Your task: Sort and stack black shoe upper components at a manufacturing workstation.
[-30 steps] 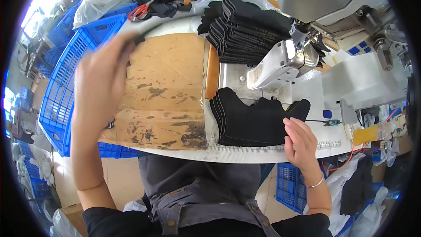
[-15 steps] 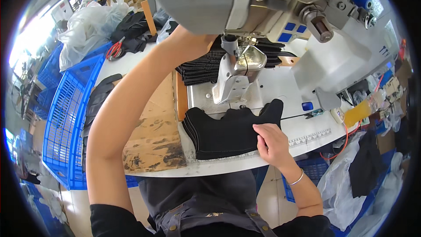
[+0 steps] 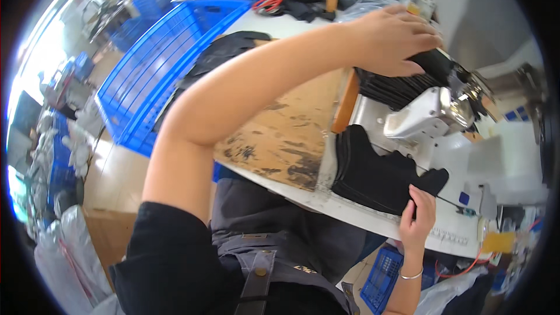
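Note:
Fingers stretched out, my left hand (image 3: 394,41) reaches past the sewing machine's metal arm (image 3: 417,114), over a pile of black fabric pieces (image 3: 385,88). Its fingertips lie by a black piece (image 3: 433,65); whether they touch it I cannot tell. My right hand (image 3: 419,217) rests on the right part of a thin stack of black cut fabric (image 3: 373,172), fingers extended and thumb apart. That stack has a wavy far edge and lies at the front of the white table (image 3: 361,216).
Left of the fabric lie a stained brown board (image 3: 280,140) and a wooden strip (image 3: 346,102). A blue crate (image 3: 137,90) stands at the table's left, near dark fabric (image 3: 227,49). Red-handled scissors (image 3: 269,4) lie farther back. A ruler strip (image 3: 449,237) runs along the front edge.
The view has swung left, so everything appears farther right. My left hand, partly hidden behind the machine head before, now shows with fingers extended. My right hand stays on the fabric stack.

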Tool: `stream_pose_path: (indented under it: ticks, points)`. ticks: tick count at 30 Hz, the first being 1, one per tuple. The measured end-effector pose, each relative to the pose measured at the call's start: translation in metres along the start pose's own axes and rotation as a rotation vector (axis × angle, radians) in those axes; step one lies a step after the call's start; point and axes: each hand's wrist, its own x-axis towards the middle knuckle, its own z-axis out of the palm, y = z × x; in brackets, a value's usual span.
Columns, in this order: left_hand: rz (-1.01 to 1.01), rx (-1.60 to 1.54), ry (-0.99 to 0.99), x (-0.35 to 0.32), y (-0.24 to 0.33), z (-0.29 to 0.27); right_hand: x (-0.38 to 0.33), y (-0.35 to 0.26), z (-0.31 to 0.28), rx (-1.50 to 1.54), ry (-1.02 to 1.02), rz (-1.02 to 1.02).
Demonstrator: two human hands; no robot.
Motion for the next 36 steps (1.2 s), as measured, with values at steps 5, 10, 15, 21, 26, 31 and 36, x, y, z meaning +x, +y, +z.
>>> stream_pose_path:
  ticks: [5,10,15,21,26,31,36]
  points:
    - [-0.569,-0.041,-0.561,-0.139,-0.022,-0.128,-0.005,0.003,-0.006,-0.012,0.001,-0.109]
    - [-0.891,-0.243,-0.600,-0.269,0.020,-0.202,0.011,-0.017,0.008,-0.024,-0.008,-0.263]
    - [-0.724,0.031,-0.612,-0.315,0.059,-0.196,0.063,-0.081,0.052,0.165,-0.260,-0.475]
    - [-0.612,0.144,-0.644,-0.325,0.062,-0.179,0.113,-0.139,0.109,0.178,-0.452,-0.628]
    - [-0.726,0.170,-0.446,-0.337,0.070,-0.163,0.116,-0.162,0.137,0.145,-0.529,-0.556]
    - [-0.878,0.105,-0.177,-0.342,0.068,-0.160,0.120,-0.169,0.150,0.054,-0.535,-0.600]
    - [-1.332,-0.142,0.049,-0.336,0.062,-0.174,0.120,-0.172,0.152,0.023,-0.569,-0.595]
